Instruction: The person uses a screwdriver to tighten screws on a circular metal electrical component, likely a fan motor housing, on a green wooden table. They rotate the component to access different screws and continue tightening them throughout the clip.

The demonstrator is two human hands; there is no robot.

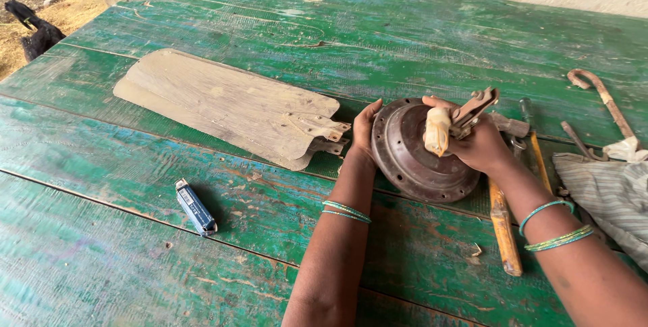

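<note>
A round rusty-brown metal fan motor housing [412, 155] stands tilted on its edge on the green wooden table [202, 246]. My left hand [364, 128] steadies its left rim. My right hand [476, 141] grips a tool with a pale cream handle [437, 131] and rusty metal jaws [476, 105], held against the front of the housing. Both wrists wear thin green bangles.
Dusty tan fan blades [223, 104] with metal brackets lie stacked to the left. A small blue box [195, 207] lies near the front. On the right are a wooden-handled tool [503, 229], a screwdriver [536, 148], a bent rusty hook [601, 94] and striped cloth [607, 195].
</note>
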